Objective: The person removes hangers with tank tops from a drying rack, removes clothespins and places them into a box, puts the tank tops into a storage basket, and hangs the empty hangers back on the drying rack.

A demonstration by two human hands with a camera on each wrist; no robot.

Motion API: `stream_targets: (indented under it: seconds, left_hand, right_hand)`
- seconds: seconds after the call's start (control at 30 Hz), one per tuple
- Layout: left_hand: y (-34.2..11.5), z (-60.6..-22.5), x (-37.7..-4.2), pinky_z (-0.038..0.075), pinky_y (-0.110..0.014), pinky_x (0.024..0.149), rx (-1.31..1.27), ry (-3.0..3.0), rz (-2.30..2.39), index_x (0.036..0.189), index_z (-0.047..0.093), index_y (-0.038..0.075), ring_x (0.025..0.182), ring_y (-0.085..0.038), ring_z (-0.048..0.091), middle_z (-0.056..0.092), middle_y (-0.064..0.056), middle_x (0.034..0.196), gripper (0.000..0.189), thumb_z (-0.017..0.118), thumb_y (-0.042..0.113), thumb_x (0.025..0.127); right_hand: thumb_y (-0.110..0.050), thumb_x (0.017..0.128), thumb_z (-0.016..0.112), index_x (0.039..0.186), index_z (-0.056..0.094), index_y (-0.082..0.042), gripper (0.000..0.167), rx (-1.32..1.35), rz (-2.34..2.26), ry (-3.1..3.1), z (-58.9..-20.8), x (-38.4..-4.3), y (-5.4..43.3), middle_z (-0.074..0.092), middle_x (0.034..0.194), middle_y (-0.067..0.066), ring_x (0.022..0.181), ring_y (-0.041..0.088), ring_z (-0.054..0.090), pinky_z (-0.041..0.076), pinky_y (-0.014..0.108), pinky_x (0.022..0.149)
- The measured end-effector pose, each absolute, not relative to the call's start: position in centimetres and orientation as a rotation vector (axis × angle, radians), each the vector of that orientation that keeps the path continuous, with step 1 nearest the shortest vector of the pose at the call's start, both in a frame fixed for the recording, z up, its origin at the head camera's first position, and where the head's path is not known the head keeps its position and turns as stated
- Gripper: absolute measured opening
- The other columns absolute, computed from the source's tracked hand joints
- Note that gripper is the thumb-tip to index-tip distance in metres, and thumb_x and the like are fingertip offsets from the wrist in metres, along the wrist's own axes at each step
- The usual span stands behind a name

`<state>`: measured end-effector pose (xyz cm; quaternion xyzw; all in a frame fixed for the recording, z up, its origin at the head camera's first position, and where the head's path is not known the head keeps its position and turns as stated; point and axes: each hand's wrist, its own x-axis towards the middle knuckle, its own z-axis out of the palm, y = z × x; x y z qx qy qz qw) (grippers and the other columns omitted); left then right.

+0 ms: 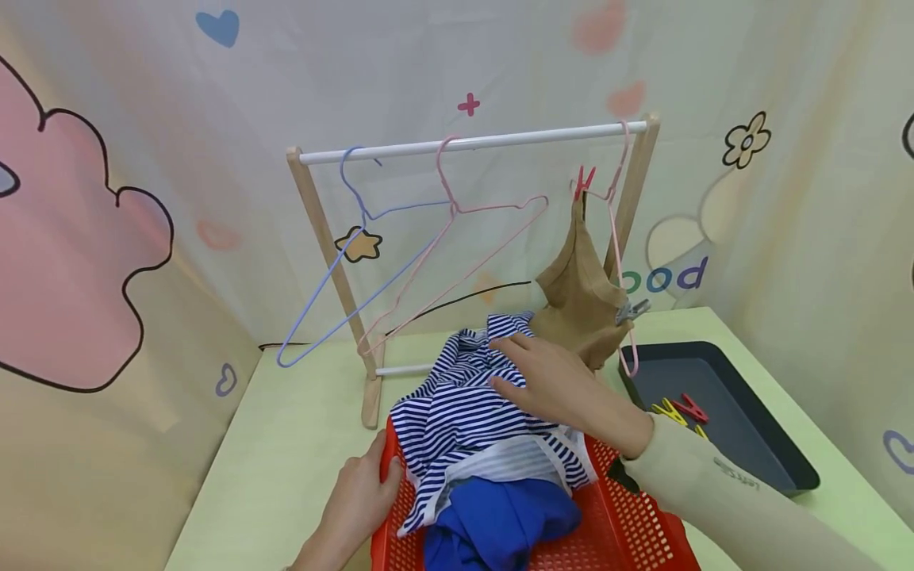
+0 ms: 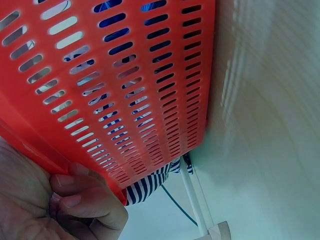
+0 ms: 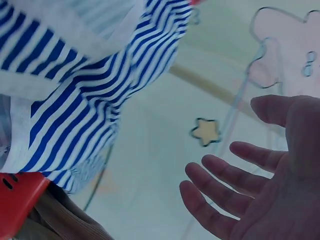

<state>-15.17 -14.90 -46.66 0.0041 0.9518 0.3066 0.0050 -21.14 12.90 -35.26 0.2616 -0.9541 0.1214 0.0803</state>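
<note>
My left hand (image 1: 360, 492) grips the left rim of a red plastic basket (image 1: 382, 547). Its curled fingers (image 2: 95, 202) show against the basket's outer side in the left wrist view. A navy-and-white striped garment (image 1: 457, 412) lies bunched over the basket's far end, on top of a blue cloth (image 1: 503, 515). Above that striped garment is my right hand (image 1: 553, 385), fingers spread and holding nothing; the right wrist view has the open palm (image 3: 280, 200) apart from the fabric. Just behind it hangs a brown garment (image 1: 581, 293) on a pink hanger (image 1: 616, 230).
A drying rack with a white rail (image 1: 528, 141) stands at the back, bearing a blue hanger (image 1: 321, 285) and another pink hanger (image 1: 493, 266). A red clothespin (image 1: 581, 182) and a grey clip (image 1: 631, 312) hold the brown garment. The dark tray (image 1: 757, 412) at right contains several clothespins (image 1: 689, 408).
</note>
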Motion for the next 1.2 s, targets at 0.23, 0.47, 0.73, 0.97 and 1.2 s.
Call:
stream_targets:
  seconds: [0.23,0.47,0.73,0.97,1.2]
  left_hand:
    - [-15.1,-46.9,-15.3,0.047,-0.020,0.044,-0.005,2.986,0.946,0.146,0.040,-0.002,0.055,-0.013,0.053,0.058,-0.007,0.071,0.057,0.054,0.023,0.096]
    - [-15.1,-47.0,-15.3,0.049,-0.020,0.045,0.031,2.986,0.962,0.145,0.041,-0.003,0.056,-0.012,0.053,0.060,-0.007,0.073,0.057,0.054,0.023,0.096]
    - [-14.7,-46.7,-15.3,0.050,-0.020,0.045,0.020,2.975,0.953,0.146,0.041,0.000,0.056,-0.011,0.054,0.059,-0.006,0.075,0.056,0.054,0.024,0.096]
    - [-14.8,-46.7,-15.3,0.049,-0.020,0.044,0.030,2.976,0.956,0.146,0.040,0.000,0.054,-0.010,0.054,0.059,-0.005,0.073,0.056,0.054,0.023,0.097]
    - [-14.8,-46.7,-15.3,0.051,-0.021,0.046,0.002,2.961,0.955,0.146,0.040,-0.002,0.057,-0.011,0.054,0.059,-0.006,0.076,0.057,0.054,0.023,0.097]
  right_hand:
    - [-0.044,0.097,0.057,0.144,0.048,-0.016,0.056,0.734,0.348,-3.065,-37.2,-25.8,10.7,0.052,0.146,0.012,0.135,0.034,0.049,0.040,0.055,0.109]
    - [-0.041,0.097,0.057,0.144,0.049,-0.012,0.056,0.754,0.229,-3.255,-39.5,-29.1,9.8,0.053,0.145,0.013,0.134,0.034,0.049,0.039,0.054,0.110]
    - [-0.025,0.097,0.060,0.108,0.073,-0.005,0.026,0.865,0.183,-3.288,-41.0,-30.4,9.5,0.071,0.111,0.011,0.107,0.028,0.065,0.050,0.043,0.097]
    - [-0.009,0.097,0.056,0.099,0.072,-0.004,0.017,1.012,0.247,-3.063,-40.2,-29.6,9.8,0.072,0.100,0.011,0.093,0.025,0.066,0.052,0.041,0.085]
    - [-0.012,0.098,0.059,0.103,0.070,-0.006,0.013,1.062,0.404,-2.837,-37.5,-26.1,10.3,0.072,0.094,0.006,0.081,0.017,0.063,0.050,0.033,0.072]
